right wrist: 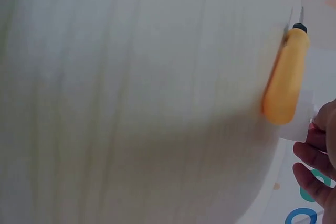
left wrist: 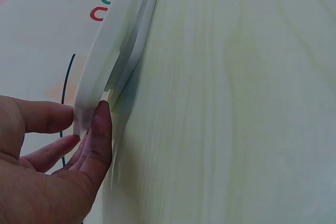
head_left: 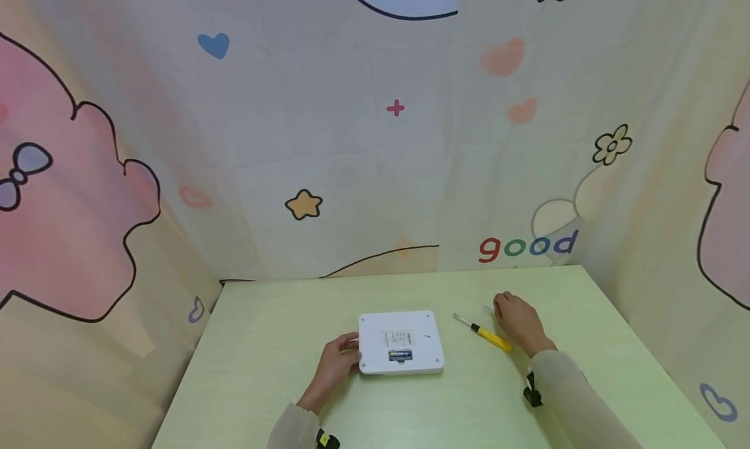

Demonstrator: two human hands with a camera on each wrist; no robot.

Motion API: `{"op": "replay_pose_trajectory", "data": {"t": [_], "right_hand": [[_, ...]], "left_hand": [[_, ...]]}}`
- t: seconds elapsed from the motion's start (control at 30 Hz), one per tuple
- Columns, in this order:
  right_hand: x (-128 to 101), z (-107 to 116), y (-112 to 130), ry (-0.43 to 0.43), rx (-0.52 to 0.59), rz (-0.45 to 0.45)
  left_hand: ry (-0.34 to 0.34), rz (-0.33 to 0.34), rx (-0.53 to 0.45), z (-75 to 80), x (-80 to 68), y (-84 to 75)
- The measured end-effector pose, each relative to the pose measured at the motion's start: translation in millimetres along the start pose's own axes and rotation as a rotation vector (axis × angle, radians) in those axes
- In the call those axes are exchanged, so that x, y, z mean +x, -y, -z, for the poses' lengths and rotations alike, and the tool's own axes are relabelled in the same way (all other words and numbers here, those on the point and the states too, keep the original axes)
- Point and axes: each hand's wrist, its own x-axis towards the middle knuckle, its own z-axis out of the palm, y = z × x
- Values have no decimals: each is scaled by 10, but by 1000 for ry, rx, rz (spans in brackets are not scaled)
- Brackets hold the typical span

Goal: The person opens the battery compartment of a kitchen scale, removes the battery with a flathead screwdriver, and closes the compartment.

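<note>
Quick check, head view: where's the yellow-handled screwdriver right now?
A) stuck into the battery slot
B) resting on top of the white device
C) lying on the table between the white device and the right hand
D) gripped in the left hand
C: the screwdriver lies flat on the table, to the right of the white device and just beside the right hand, while the left hand touches the device's left edge.

One white device (head_left: 401,342) lies at the left hand's (head_left: 336,364) fingertips. One yellow-handled screwdriver (head_left: 484,333) lies just beside the right hand's (head_left: 518,322) fingers, and one small clear piece (right wrist: 297,124) sits at those fingertips. Two hands in all.
</note>
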Motion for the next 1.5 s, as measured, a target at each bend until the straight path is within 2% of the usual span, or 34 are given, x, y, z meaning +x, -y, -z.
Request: {"op": "replay_pose_trajectory", "data": {"t": [0.4,0.7,0.97,1.13,1.27,1.5], "right_hand": [[-29,-63,0,29,26,-1],[-60,-148,-23,-4,-10,40],[-71,-119,19,44,24,-4],[-86,-73,46,45,29,-9],[-110,-17,83,9,23,3],[-137,130,179,-123,26,53]], "left_hand": [[0,-4,-8,-4,11,0],[4,2,-19,-12,9,15],[18,-30,-41,9,-29,-7],[17,-32,-39,11,-32,-19],[19,-26,-40,8,-29,-14],[15,-18,-34,6,-17,-3]]}}
